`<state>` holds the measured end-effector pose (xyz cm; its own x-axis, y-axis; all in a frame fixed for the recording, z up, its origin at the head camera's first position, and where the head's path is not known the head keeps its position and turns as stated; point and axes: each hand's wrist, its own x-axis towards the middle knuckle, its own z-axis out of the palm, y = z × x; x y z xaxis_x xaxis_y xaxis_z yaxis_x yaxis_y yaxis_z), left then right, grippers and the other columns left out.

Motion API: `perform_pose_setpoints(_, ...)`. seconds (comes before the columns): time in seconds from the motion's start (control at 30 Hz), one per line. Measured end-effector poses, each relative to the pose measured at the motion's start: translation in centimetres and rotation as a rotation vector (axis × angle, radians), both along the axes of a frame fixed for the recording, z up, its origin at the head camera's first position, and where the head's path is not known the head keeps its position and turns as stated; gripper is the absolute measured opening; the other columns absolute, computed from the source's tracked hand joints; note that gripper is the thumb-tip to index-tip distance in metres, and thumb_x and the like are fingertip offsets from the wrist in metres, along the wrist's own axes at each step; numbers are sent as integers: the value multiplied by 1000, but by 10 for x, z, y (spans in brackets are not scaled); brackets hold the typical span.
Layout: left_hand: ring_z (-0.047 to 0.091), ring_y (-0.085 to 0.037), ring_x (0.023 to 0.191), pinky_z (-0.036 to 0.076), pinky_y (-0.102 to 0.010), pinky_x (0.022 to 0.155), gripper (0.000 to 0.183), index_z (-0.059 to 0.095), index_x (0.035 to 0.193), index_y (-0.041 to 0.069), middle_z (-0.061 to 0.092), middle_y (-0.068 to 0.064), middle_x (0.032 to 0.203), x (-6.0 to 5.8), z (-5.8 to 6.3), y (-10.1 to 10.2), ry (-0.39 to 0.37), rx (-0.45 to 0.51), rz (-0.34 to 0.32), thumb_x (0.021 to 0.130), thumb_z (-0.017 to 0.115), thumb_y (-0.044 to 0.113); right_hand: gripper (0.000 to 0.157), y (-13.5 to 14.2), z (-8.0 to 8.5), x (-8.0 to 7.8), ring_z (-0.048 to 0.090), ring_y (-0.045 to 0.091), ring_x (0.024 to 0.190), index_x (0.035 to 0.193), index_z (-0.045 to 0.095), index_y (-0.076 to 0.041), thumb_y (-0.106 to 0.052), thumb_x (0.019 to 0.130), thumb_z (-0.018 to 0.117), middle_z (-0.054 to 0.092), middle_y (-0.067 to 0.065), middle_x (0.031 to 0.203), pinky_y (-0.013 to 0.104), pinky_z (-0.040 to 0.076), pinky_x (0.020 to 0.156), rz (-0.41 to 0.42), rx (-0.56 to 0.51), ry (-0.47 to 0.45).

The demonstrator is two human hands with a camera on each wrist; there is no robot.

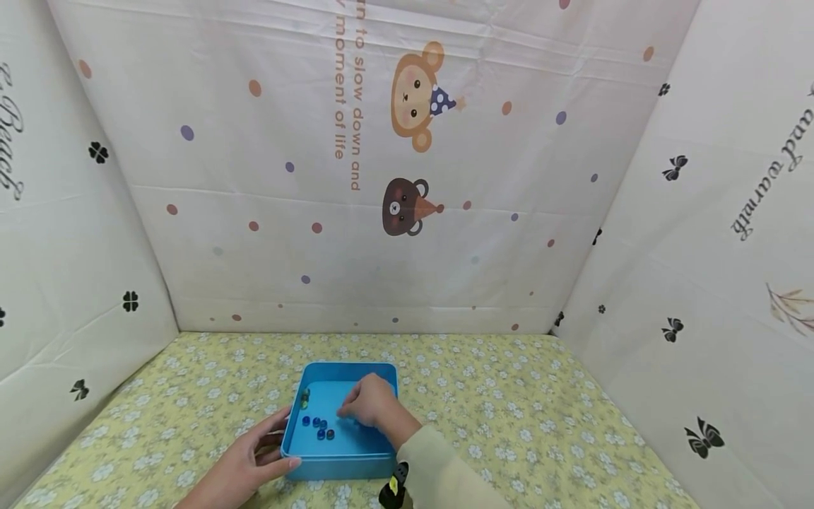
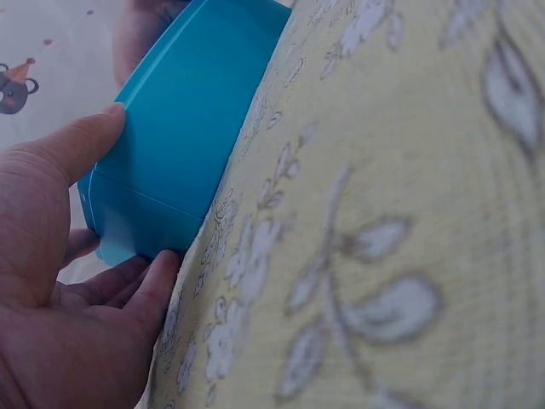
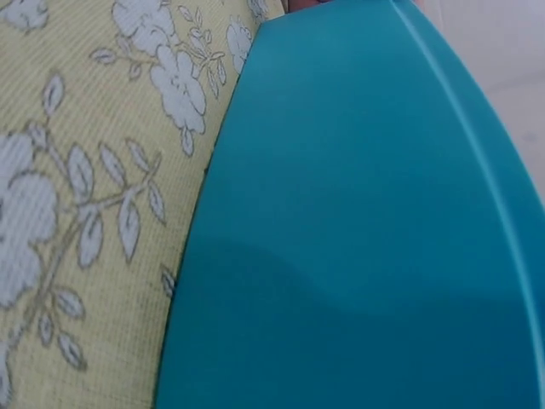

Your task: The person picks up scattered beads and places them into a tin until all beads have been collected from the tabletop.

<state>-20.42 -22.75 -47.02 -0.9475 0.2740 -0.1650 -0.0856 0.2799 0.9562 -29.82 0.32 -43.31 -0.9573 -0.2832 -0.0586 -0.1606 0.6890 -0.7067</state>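
Observation:
A square blue plastic box sits open-topped on the table, with several small glass marbles inside. Blue marbles lie in its front left part, and greenish-yellow marbles line the left wall. My left hand holds the front left corner, thumb on the front wall; in the left wrist view the left hand's fingers press the side low down. Reaching over the right wall, my right hand is inside the box with fingers bent and tips close above the floor. I cannot tell whether a marble is between them.
A yellow flowered cloth covers the table around the box. White printed sheets stand as walls at the back and both sides. A dark strap-like thing with a yellow mark shows by the right sleeve.

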Motion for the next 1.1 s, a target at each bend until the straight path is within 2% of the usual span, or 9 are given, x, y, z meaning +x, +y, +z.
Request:
perform_pose_setpoints(0.17,42,-55,141,58,-46,115,91,12,165,7,23,-37,162,1,-1,-1,5,7,-18,100,69,35,11,-2,-1,2,63,12,66,77,82,-12,-19,85,86,73,-3,77,34,66,55,6,19,-12)
perform_pose_setpoints(0.6,42,-55,140,58,-47,115,91,13,165,8,24,-37,162,-2,-1,-1,8,5,-17,99,69,37,8,-4,-2,-1,62,11,68,82,83,-12,-18,87,85,72,-4,78,31,66,57,24,19,-9)
perform_pose_setpoints(0.8,41,-57,140,59,-48,114,92,13,165,7,22,-38,162,-3,-2,-2,4,0,-17,99,69,37,7,-4,-3,-1,63,11,69,86,84,-10,-17,88,84,73,-3,82,33,67,58,29,-23,17)
perform_pose_setpoints(0.97,43,-56,139,59,-46,114,92,15,165,7,24,-37,162,-4,-3,-2,-1,-3,-5,98,71,36,6,-4,-5,-1,63,9,68,87,83,-10,-17,88,83,73,-3,83,30,64,55,31,-45,29)
perform_pose_setpoints(1.1,42,-56,140,58,-50,115,92,14,165,7,23,-38,161,-4,-3,-2,5,-9,-8,99,70,36,6,-4,-4,0,62,8,66,88,83,-11,-17,90,82,73,-4,82,27,62,53,35,-49,41)
